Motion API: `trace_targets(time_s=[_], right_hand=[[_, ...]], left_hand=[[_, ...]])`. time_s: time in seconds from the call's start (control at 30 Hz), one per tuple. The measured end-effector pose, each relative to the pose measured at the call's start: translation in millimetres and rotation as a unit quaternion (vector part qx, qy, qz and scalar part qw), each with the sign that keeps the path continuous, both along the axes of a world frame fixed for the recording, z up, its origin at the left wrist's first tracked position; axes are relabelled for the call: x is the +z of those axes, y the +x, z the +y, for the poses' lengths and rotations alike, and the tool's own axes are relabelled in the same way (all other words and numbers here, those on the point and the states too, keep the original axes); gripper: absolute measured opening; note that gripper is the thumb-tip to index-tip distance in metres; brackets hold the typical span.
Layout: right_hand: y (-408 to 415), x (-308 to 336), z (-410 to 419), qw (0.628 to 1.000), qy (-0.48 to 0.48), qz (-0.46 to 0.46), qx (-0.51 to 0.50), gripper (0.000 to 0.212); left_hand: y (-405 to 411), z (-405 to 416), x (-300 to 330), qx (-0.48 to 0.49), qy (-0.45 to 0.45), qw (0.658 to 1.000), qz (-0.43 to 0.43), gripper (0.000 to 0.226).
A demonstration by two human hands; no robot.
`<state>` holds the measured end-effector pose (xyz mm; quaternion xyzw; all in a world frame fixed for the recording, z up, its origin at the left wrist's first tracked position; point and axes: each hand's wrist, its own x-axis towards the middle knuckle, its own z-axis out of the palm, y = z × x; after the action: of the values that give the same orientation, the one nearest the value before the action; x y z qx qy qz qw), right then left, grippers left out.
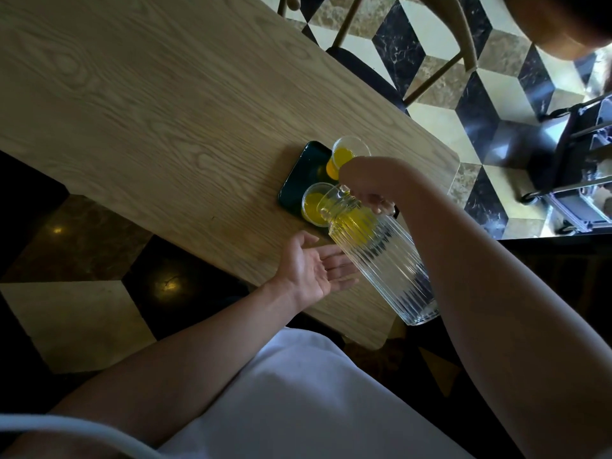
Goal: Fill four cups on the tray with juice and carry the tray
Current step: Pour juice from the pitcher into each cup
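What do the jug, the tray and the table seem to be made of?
Jug: clear ribbed glass by its look, fluted and see-through.
Tray: dark and glossy, with sheen; plastic or lacquer, unclear.
Table: pale wood or wood-look laminate, matt, with printed-looking grain.

A pale wood-grain table (149,104) stands on a floor (440,91) of black, cream and brown marble cubes. A dark-seated chair (367,71) sits beyond its far edge, daylight glaring there.

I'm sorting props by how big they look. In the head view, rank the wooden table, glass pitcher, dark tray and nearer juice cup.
1. Wooden table
2. Glass pitcher, though nearness to the camera enlarges it
3. Dark tray, partly hidden, so its rank against the pitcher is unsure
4. Nearer juice cup
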<state>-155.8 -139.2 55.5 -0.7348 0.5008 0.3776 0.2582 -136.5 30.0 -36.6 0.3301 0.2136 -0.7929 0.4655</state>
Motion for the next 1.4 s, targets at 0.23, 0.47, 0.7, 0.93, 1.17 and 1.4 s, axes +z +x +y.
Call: trace_targets(time_s=[0.23, 0.47, 0.7, 0.93, 1.17, 1.4], right_hand=[[10.0, -11.3, -14.1, 0.989, 0.034, 0.052, -0.137, 0.045], [29.4, -5.0, -12.4, 0.991, 0.052, 0.055, -0.113, 0.036], [34.0, -11.3, -15.1, 0.98, 0.062, 0.088, -0.167, 0.037], [26.7, -8.8, -17.9, 0.98, 0.058, 0.056, -0.181, 0.03], [16.0, -10.0, -7.4, 0.985, 0.044, 0.06, -0.153, 0.053], [13.3, 0.6, 0.9, 0.991, 0.006, -0.024, -0.133, 0.035]], left_hand=[[-1.9, 0.5, -1.0, 0.042, 0.021, 0.999, 0.01, 0.05], [-2.3, 0.6, 3.3, 0.067, 0.007, 0.996, 0.051, 0.057], [-0.9, -0.2, 3.2, 0.068, 0.016, 0.996, 0.055, 0.06], [0.7, -0.5, 2.6, 0.053, 0.003, 0.998, 0.041, 0.057], [-1.8, 0.5, 4.0, 0.042, 0.013, 0.998, 0.043, 0.063], [-4.3, -0.4, 3.4, 0.042, 0.025, 0.998, 0.036, 0.054]])
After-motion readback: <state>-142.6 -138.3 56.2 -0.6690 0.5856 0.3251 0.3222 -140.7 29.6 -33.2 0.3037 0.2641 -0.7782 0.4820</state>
